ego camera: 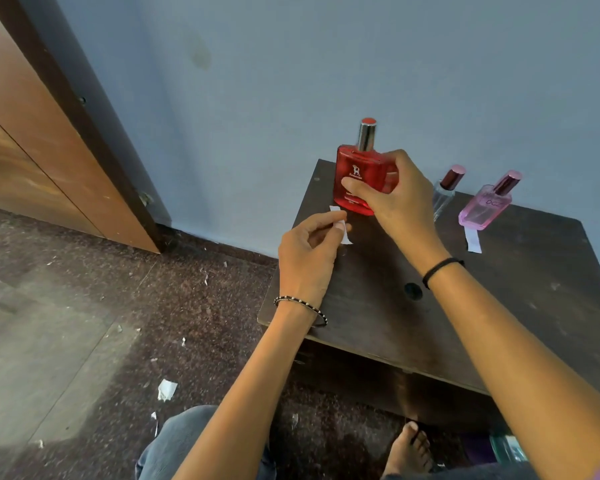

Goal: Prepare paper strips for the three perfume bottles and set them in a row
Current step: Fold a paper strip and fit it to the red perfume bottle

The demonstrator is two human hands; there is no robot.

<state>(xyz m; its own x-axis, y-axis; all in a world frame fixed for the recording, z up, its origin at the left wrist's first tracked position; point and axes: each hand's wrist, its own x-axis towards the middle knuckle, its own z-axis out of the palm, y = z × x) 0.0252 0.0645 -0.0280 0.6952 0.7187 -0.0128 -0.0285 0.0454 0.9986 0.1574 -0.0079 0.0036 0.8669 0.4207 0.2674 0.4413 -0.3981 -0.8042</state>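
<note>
Head view: right hand [388,199] grip closed around red bottle [355,174], left hand [309,254] pinching paper strip [343,226]

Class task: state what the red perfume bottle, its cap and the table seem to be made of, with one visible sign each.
Red perfume bottle: likely glass, glossy and translucent. Its cap: shiny metal-look collar with reflections, red top. Table: dark wood or laminate, matte, scuffed.

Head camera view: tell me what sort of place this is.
Probably a room at home, not a shop or lab: a small dark wooden table against a plain blue wall, a wooden door, and paper scraps on the stone floor.
</note>
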